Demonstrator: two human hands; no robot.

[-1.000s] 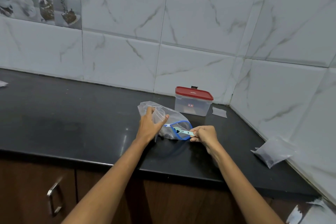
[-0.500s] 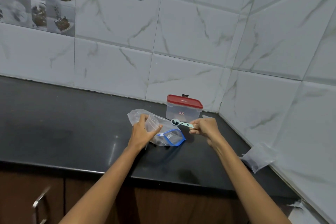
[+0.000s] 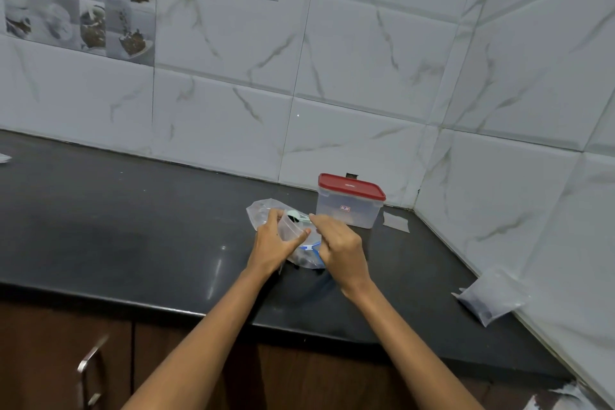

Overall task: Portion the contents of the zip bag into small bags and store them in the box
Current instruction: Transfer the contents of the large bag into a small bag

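A clear zip bag (image 3: 307, 258) with a blue zip edge lies on the black counter (image 3: 149, 226). My left hand (image 3: 273, 245) holds a small clear bag (image 3: 291, 226) upright over it, thumb against the front. My right hand (image 3: 339, 248) grips a pale green measuring spoon (image 3: 298, 217) whose bowl, holding dark contents, sits at the small bag's mouth. Behind stands a clear plastic box (image 3: 347, 206) with a red lid, closed. A filled small bag (image 3: 489, 299) leans at the right wall.
Tiled walls meet in a corner just behind the box. A scrap of clear plastic (image 3: 396, 222) lies right of the box. Brown cabinet doors with a metal handle (image 3: 90, 363) sit under the counter's front edge.
My right hand lifted the spoon out of the zip bag and carried it left to the mouth of the small bag. My left hand stayed on the small bag.
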